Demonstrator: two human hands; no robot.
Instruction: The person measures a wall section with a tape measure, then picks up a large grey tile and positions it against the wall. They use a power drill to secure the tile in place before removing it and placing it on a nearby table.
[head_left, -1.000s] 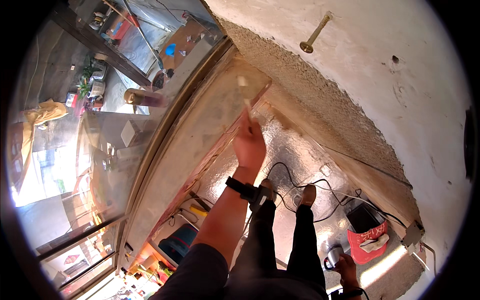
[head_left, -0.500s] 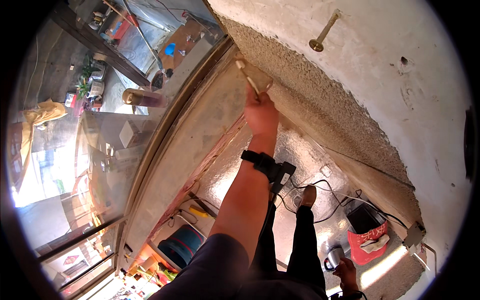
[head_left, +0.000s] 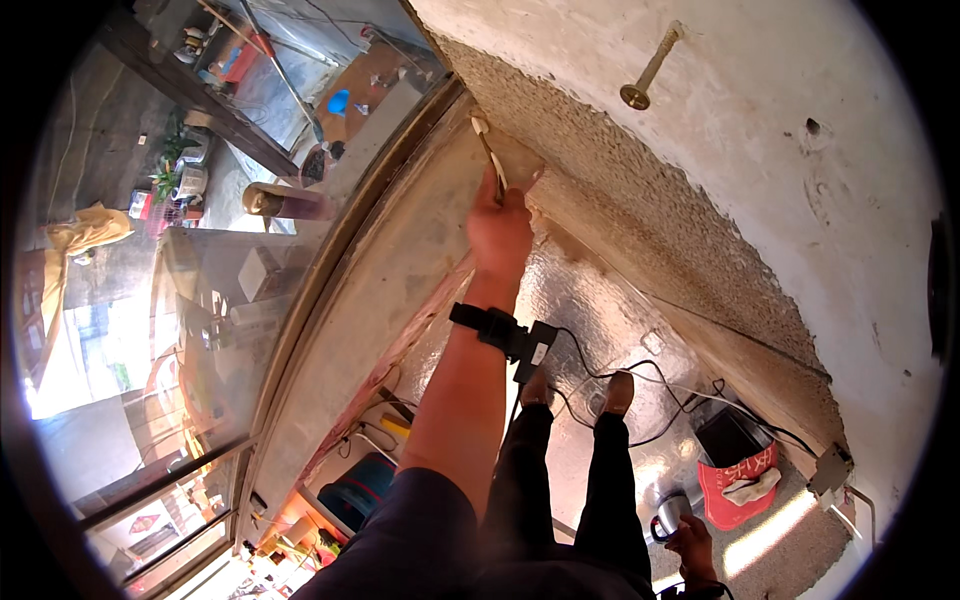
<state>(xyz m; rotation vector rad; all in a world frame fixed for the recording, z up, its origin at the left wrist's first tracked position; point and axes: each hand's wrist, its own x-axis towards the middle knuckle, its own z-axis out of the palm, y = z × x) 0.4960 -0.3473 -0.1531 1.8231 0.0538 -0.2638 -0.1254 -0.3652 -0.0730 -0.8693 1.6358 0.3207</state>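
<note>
Left hand (head_left: 500, 238) drifted slightly leftward since the last frame, pinching a slim brush (head_left: 490, 152) over the ledge (head_left: 400, 240). Right hand (head_left: 692, 548) grips a silvery mug (head_left: 674, 510), same as before.

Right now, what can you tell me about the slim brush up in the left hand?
The slim brush looks like a toothbrush: a narrow, pale cream handle, seemingly plastic, with a small whitish head. The left hand grips its lower part, hiding that end. It slants, head up and slightly left in the picture, over the corner of the plastered ledge. Separate bristles are too small to make out, and whether the head touches the ledge is unclear.
</note>
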